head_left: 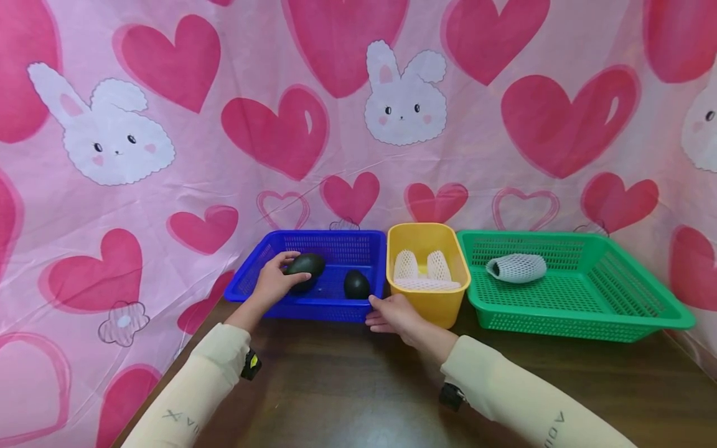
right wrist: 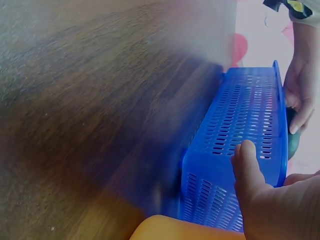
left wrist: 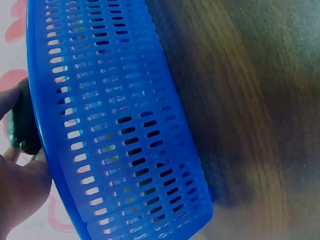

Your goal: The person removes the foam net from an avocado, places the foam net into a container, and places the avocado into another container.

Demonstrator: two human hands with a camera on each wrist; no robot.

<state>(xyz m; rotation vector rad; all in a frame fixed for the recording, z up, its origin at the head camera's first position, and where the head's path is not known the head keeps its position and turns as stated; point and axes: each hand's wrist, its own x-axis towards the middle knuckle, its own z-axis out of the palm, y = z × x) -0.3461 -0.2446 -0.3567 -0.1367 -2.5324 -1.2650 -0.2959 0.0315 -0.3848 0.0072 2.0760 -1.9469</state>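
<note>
My left hand (head_left: 274, 280) grips a dark green, smooth oval avocado (head_left: 309, 267) in the left part of the blue basket (head_left: 325, 310). Thumb and fingers lie on either side of the fruit, which shows partly above the rim in the left wrist view. A second dark avocado (head_left: 356, 285) lies near the right end of the same basket. At the basket's front right corner is my right hand (head_left: 399, 316), its fingers fairly straight. The right wrist view shows extended fingers (right wrist: 247, 165) in front of the basket's outer wall, overlapping it.
Beside the blue basket stands a yellow bin (head_left: 428, 305) with white foam net sleeves (head_left: 428, 284) inside. Further right, a green basket (head_left: 560, 326) holds a dark fruit in a white foam net (head_left: 518, 268). A heart-printed cloth (head_left: 336, 155) hangs behind the wooden table (head_left: 347, 386).
</note>
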